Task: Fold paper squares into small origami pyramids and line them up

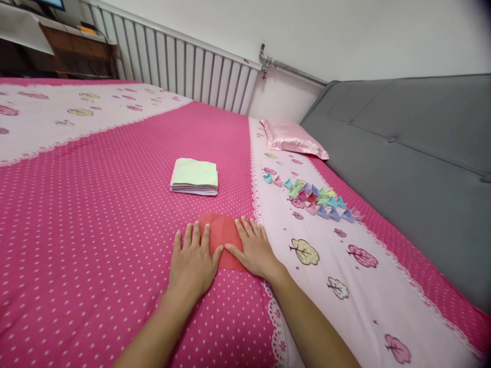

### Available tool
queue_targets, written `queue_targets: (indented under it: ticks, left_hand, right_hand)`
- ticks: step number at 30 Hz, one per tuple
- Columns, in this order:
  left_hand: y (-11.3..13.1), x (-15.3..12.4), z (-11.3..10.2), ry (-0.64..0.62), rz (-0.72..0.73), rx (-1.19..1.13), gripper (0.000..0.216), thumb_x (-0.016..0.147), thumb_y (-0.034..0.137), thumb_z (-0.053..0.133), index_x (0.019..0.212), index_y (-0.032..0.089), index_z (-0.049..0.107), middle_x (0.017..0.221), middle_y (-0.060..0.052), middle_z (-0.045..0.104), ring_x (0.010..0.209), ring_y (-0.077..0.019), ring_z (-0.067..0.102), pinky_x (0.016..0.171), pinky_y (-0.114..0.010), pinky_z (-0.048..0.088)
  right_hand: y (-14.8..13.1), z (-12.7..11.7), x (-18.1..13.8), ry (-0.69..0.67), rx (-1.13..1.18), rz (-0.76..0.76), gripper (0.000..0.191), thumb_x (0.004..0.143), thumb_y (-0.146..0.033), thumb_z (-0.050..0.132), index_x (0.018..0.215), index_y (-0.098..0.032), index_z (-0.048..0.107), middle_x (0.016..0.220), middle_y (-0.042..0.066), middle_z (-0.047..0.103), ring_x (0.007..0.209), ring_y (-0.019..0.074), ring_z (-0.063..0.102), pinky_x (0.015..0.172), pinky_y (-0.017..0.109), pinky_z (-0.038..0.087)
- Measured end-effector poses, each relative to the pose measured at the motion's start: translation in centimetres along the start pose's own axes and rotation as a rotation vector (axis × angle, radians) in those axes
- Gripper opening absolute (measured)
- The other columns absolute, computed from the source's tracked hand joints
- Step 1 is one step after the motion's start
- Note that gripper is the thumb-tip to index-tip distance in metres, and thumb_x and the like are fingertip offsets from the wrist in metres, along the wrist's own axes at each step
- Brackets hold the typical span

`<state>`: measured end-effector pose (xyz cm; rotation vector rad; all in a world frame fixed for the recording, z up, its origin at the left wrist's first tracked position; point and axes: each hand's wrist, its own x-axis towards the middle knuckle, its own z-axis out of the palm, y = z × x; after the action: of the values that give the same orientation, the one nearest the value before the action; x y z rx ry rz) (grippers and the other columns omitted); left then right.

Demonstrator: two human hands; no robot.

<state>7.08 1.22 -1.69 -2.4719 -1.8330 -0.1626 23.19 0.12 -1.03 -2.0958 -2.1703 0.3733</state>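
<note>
A red sheet of paper [222,232] lies flat on the pink dotted bedsheet [95,204]. My left hand [193,263] lies flat on the paper's left edge, fingers stretched out. My right hand [255,250] presses flat on its right side, fingers spread, thumb pointing at the left thumb. Neither hand grips anything. Beyond the paper sits a stack of paper squares [195,177] with a pale green sheet on top. To the right, several small folded paper pieces [316,199] in many colours lie in a loose row on the pale strip of the sheet.
A pink satin pillow [293,137] lies at the head of the bed. A grey padded headboard [406,153] runs along the right. A white radiator [184,64] and a pipe line the far wall. A wooden desk [76,48] stands at the far left.
</note>
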Motion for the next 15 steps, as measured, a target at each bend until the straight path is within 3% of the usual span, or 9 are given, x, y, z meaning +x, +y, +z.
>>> queue_targets:
  ticks: [15]
  left_hand:
    - [-0.03,0.02,0.09,0.000,-0.004,-0.005,0.068,0.083,0.053,0.021,0.135,0.011,0.027,0.141,-0.016,0.030,0.130,-0.0303,0.022,0.105,-0.046,0.007]
  right_hand:
    - [-0.20,-0.15,0.00,-0.020,-0.024,0.017,0.079,0.079,-0.069,0.012,0.140,-0.020,0.007,0.148,0.004,0.007,0.135,0.0244,0.001,0.107,0.042,0.001]
